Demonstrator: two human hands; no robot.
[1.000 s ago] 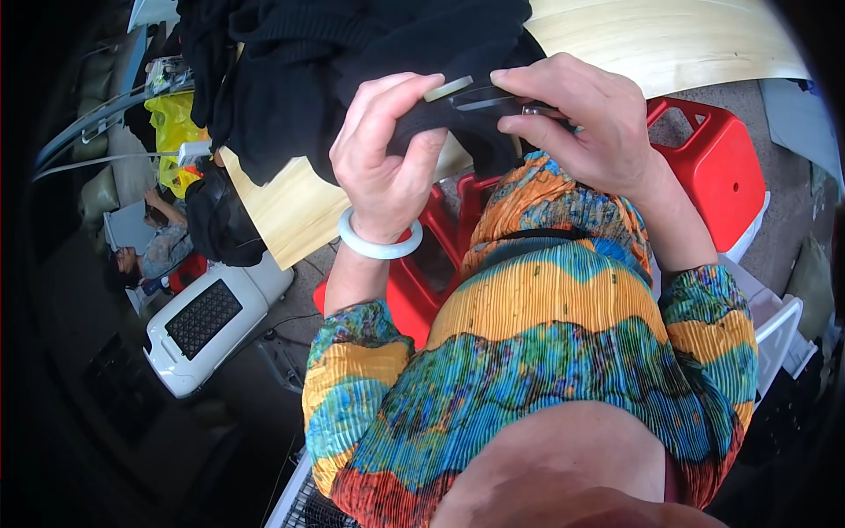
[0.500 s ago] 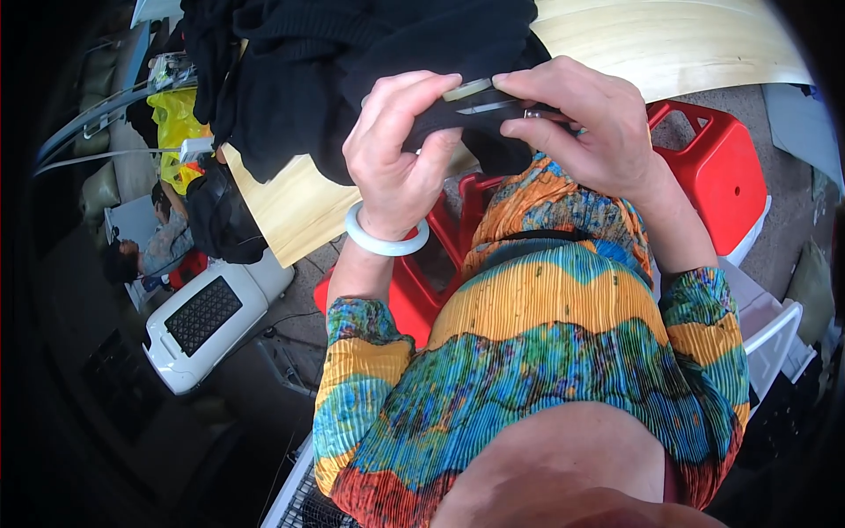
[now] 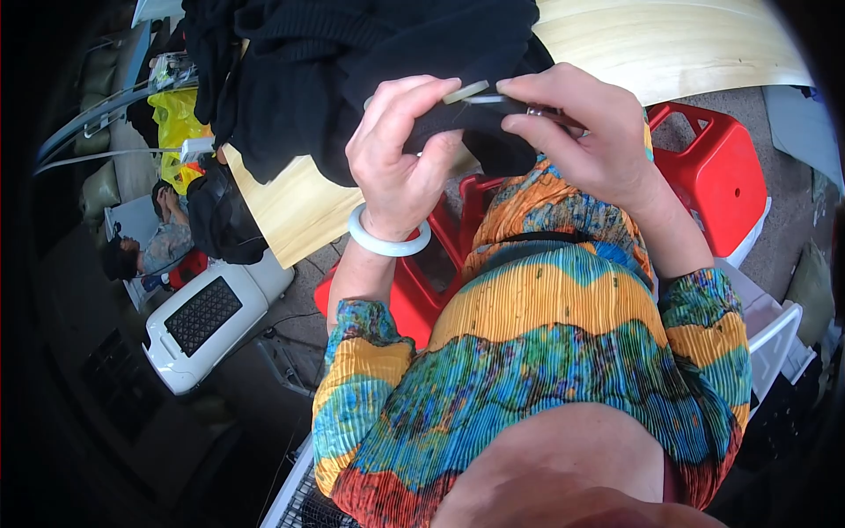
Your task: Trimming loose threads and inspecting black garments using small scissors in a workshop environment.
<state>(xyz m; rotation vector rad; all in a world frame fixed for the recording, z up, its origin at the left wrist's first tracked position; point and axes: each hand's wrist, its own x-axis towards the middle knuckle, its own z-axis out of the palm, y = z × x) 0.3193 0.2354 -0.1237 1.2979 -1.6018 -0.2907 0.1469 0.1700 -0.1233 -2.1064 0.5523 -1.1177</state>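
Note:
My left hand point(image 3: 400, 154) pinches a fold of black knitted cloth point(image 3: 352, 70), its thumb pressed on a small pale round piece, perhaps a button point(image 3: 466, 91). My right hand point(image 3: 581, 132) meets it from the right, fingers closed on the same fold and on a thin dark metal tool whose shape I cannot make out. Both hands are held up close in front of my chest. A pale bangle point(image 3: 387, 242) sits on my left wrist. The rest of the black cloth lies heaped on a light wooden table point(image 3: 669, 44).
Red plastic stools point(image 3: 713, 167) stand under the table. A white appliance with a dark grille point(image 3: 207, 317) sits on the floor at left. Another person point(image 3: 154, 242) sits far left near yellow bags point(image 3: 176, 119). White crates point(image 3: 775, 326) are at right.
My left hand's fingers have shifted along the fold, closing nearer to my right hand. The cloth and table stay put.

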